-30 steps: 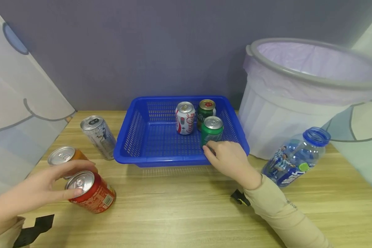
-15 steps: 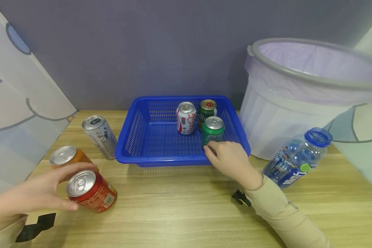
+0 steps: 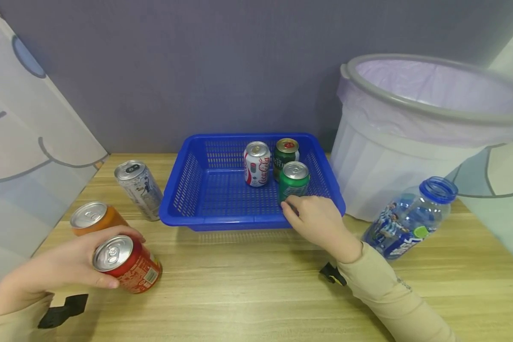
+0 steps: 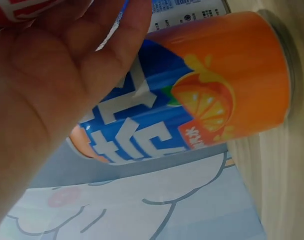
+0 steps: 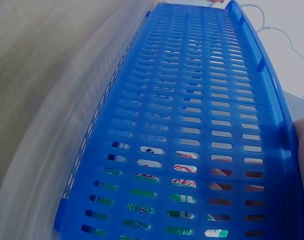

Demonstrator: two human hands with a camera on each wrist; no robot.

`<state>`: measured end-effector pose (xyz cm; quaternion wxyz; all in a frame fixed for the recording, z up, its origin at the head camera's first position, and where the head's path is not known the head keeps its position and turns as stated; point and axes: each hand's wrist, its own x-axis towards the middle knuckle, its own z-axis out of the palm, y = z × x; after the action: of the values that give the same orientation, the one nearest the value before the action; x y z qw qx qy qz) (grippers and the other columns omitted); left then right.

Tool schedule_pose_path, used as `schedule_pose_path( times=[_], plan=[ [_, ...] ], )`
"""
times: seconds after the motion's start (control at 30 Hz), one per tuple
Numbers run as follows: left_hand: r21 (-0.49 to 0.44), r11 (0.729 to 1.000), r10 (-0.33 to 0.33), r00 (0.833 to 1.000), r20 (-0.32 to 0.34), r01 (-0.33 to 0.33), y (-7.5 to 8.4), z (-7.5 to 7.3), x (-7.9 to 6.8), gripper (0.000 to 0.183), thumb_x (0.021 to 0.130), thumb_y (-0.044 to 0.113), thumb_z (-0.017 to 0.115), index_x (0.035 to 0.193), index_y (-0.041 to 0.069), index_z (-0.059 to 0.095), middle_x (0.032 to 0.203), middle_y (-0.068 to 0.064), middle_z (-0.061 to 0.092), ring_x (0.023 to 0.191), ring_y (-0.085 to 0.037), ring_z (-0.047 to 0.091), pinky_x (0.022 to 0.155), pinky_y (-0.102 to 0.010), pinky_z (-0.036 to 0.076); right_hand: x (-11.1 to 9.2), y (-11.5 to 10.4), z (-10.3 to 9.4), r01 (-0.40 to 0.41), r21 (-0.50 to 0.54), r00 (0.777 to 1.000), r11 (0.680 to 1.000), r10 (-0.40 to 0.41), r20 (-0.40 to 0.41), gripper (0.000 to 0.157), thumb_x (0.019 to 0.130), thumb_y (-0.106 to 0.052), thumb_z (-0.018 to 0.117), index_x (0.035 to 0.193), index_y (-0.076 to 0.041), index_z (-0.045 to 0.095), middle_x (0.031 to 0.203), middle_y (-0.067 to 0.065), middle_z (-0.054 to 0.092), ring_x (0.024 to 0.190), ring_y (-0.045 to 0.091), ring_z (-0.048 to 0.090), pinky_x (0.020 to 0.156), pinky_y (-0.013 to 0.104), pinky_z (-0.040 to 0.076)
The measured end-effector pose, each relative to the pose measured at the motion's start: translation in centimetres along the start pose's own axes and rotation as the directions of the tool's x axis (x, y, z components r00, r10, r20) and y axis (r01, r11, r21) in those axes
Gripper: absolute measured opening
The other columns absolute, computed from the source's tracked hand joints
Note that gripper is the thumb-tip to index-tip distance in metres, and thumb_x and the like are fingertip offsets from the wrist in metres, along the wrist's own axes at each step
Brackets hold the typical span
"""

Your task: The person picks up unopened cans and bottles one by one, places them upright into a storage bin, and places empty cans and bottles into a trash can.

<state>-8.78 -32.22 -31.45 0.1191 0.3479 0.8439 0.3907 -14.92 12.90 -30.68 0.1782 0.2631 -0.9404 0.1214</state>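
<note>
A red soda can (image 3: 130, 268) stands at the table's left, and my left hand (image 3: 74, 263) holds it, thumb on the near side and fingers behind. Just past that hand is an orange soda can (image 3: 98, 218); the left wrist view shows its printed side (image 4: 206, 95) close to the fingers. My right hand (image 3: 318, 221) lies over the front rim of a blue plastic basket (image 3: 222, 221), beside a green can (image 3: 294, 183). Its fingertips are mostly hidden; skin shows through the slots in the right wrist view. A white Coca-Cola can (image 3: 256, 164) and a dark green can (image 3: 285, 154) also stand in the basket.
A tall silver can (image 3: 140, 190) stands left of the basket. At the right are a clear bottle (image 3: 403, 225) with a blue neck and a large white bin (image 3: 367, 156) with a purple liner. A grey panel (image 3: 222, 71) rises behind the table.
My left hand has moved right and closed around the red can; its thumb came off the lid and dropped to the can's near side. The right hand and basket keep their place.
</note>
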Motion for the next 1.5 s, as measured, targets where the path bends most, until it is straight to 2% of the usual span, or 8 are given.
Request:
schedule_pose_path(
  times=[0.13,0.33,0.57,0.63,0.73,0.9,1.17,1.5],
  plan=[
    [-0.042,0.998,0.052,0.999,0.011,-0.052,0.3,0.0,0.4,0.069,0.070,-0.004,0.076,0.130,0.009,0.045,0.126,0.000,0.056,0.108,-0.007,0.059,0.074,-0.026,0.053,0.0,-0.1,0.0,0.005,0.003,1.000,1.000,-0.005,-0.001,0.034,0.093,-0.028,0.054,0.062,-0.017,0.048,0.046,-0.009,0.033,0.041,0.008,0.034,0.040,0.025,0.027],
    [-0.130,0.983,0.135,0.990,0.040,-0.129,0.2,-0.1,0.9,0.067,0.070,-0.010,0.072,0.129,0.005,0.044,0.128,0.000,0.055,0.109,-0.010,0.058,0.077,-0.027,0.053,0.0,-0.1,0.0,0.008,0.002,1.000,1.000,-0.008,0.000,0.034,0.093,-0.027,0.054,0.061,-0.017,0.047,0.046,-0.009,0.033,0.040,0.008,0.033,0.040,0.024,0.026],
    [-0.200,0.965,0.179,0.983,0.028,-0.170,-0.1,0.2,1.4,0.068,0.067,-0.016,0.068,0.129,0.003,0.045,0.129,0.000,0.056,0.110,-0.010,0.058,0.079,-0.027,0.053,0.0,0.0,0.0,-0.001,-0.006,1.000,1.000,0.001,-0.003,0.034,0.093,-0.027,0.054,0.061,-0.017,0.048,0.046,-0.009,0.033,0.041,0.008,0.034,0.040,0.025,0.027],
    [-0.218,0.955,0.213,0.977,0.025,-0.203,-0.2,0.3,1.6,0.068,0.067,-0.018,0.067,0.128,0.001,0.045,0.128,-0.002,0.056,0.110,-0.012,0.058,0.079,-0.028,0.053,-0.1,0.0,0.0,0.000,-0.005,1.000,1.000,0.000,-0.005,0.034,0.093,-0.027,0.054,0.061,-0.017,0.047,0.046,-0.009,0.033,0.040,0.008,0.034,0.040,0.025,0.026],
    [-0.259,0.945,0.213,0.977,0.026,-0.199,-0.1,0.3,1.7,0.065,0.068,-0.017,0.066,0.127,0.001,0.045,0.126,-0.004,0.057,0.110,-0.013,0.058,0.080,-0.029,0.053,-0.1,-0.1,0.0,0.008,-0.002,1.000,1.000,-0.008,-0.008,0.034,0.093,-0.027,0.054,0.061,-0.018,0.046,0.046,-0.009,0.033,0.040,0.007,0.033,0.040,0.024,0.026],
    [-0.311,0.938,0.172,0.985,0.025,-0.156,-0.1,0.4,1.5,0.058,0.073,-0.011,0.066,0.126,0.002,0.045,0.126,-0.003,0.058,0.110,-0.014,0.059,0.081,-0.031,0.053,-0.1,0.0,0.1,0.010,-0.002,1.000,1.000,-0.010,-0.015,0.035,0.093,-0.027,0.054,0.061,-0.018,0.046,0.046,-0.009,0.032,0.040,0.007,0.033,0.040,0.024,0.025],
    [-0.414,0.874,0.292,0.956,0.027,-0.255,-1.6,0.7,1.8,0.056,0.079,-0.008,0.062,0.131,-0.001,0.043,0.130,-0.010,0.054,0.115,-0.019,0.057,0.084,-0.032,0.053,-0.1,0.1,0.2,0.010,-0.008,1.000,1.000,-0.010,-0.023,0.034,0.093,-0.027,0.055,0.061,-0.017,0.047,0.046,-0.009,0.032,0.040,0.008,0.033,0.040,0.025,0.026],
    [-0.389,0.875,0.293,0.955,-0.052,-0.289,-1.4,1.3,2.2,0.061,0.067,-0.019,0.056,0.124,-0.001,0.048,0.123,-0.010,0.058,0.110,-0.019,0.059,0.082,-0.032,0.053,-0.2,0.1,0.2,0.011,-0.008,1.000,1.000,-0.011,-0.023,0.033,0.093,-0.027,0.055,0.061,-0.017,0.048,0.046,-0.009,0.033,0.041,0.007,0.034,0.040,0.024,0.027]
  ],
)
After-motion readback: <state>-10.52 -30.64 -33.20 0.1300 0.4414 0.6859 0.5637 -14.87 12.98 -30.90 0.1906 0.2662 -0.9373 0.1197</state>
